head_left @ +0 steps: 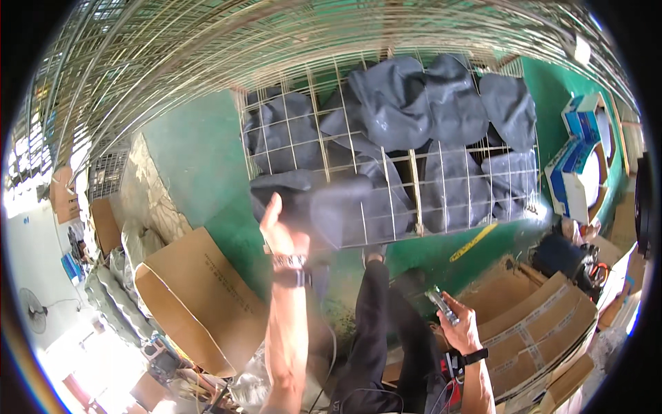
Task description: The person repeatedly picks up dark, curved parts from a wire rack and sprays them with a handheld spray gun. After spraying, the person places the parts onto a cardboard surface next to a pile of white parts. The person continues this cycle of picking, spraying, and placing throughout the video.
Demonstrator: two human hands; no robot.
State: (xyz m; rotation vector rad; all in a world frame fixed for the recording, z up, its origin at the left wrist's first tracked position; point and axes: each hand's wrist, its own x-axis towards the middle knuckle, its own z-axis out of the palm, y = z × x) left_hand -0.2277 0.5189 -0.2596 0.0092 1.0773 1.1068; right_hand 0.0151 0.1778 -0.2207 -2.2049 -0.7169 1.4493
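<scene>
Head view: left hand (284,238) is up at the near edge of the wire rack (416,193), thumb raised, by a blurry dark grey sheet (341,214); can't tell if the fingers are gripping it. Right hand (460,328) has its fingers closed around a small silver tool (441,306), well apart from the rack. Wires cross in front of several other grey sheets (452,186). Cardboard boxes (200,290) crowd both sides, and legs (372,324) block some floor.

Blown-out glare at lower left, wire bars (200,48) bent along the rim, smeary blur on grey sheet (339,210)
</scene>
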